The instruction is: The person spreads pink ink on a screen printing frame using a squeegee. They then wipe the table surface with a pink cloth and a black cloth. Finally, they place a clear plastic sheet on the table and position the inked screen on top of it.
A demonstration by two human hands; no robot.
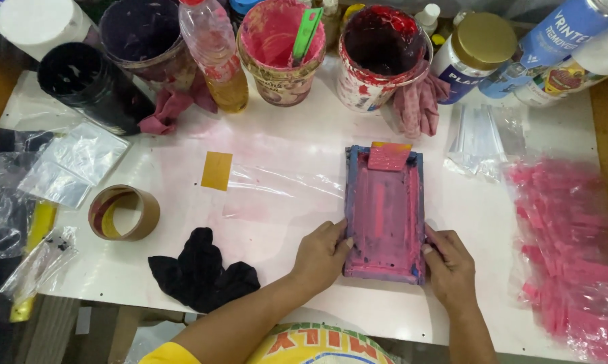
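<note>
A small rectangular printing frame (385,212), smeared with pink ink, lies flat on the white table (183,269). A pink-coated squeegee (389,156) rests at its far end. My left hand (321,255) presses against the frame's near left edge, fingers bent on its side. My right hand (450,265) holds the near right corner. A clear plastic bag (284,185) lies under the frame's left side, stretched toward a yellow tab (217,170).
Ink tubs (280,50) and jars crowd the far edge, with pink rags (418,101) between them. A heap of pink printed bags (567,243) fills the right. A tape roll (124,213), a black cloth (199,269) and loose clear bags (75,165) lie left.
</note>
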